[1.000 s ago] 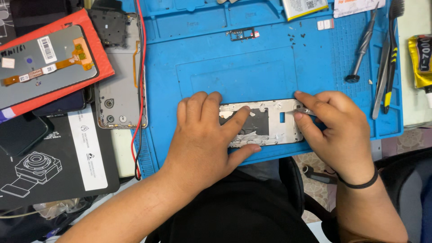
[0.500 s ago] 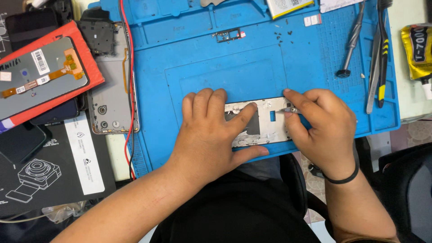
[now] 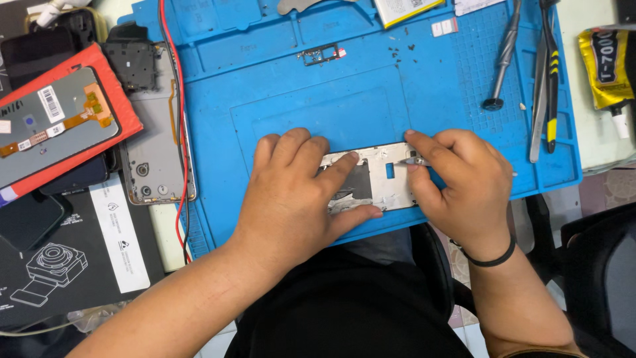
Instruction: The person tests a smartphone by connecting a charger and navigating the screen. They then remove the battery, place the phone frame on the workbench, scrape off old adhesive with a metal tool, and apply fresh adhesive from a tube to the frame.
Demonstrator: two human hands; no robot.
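Note:
A silver phone frame (image 3: pixel 381 176) lies flat on the blue work mat (image 3: pixel 318 93) near its front edge. My left hand (image 3: pixel 295 192) presses down on the frame's left half, fingers spread over it and thumb along its lower edge. My right hand (image 3: pixel 464 182) pinches a thin metal tweezer tip (image 3: pixel 409 161) that touches the frame's right part, beside a small rectangular cut-out. A black band circles my right wrist.
A grey phone back housing (image 3: pixel 154 142) with red wires (image 3: pixel 179 119) lies at the mat's left edge. A screen on a red box (image 3: pixel 56 122) sits further left. A screwdriver (image 3: pixel 503 56), tweezers (image 3: pixel 546 76) and a yellow glue tube (image 3: pixel 606 66) rest at right.
The view has shifted, so the mat and hands sit a little further left in the frame. Both hands keep their hold on the frame; the tool tip stays near the cut-out.

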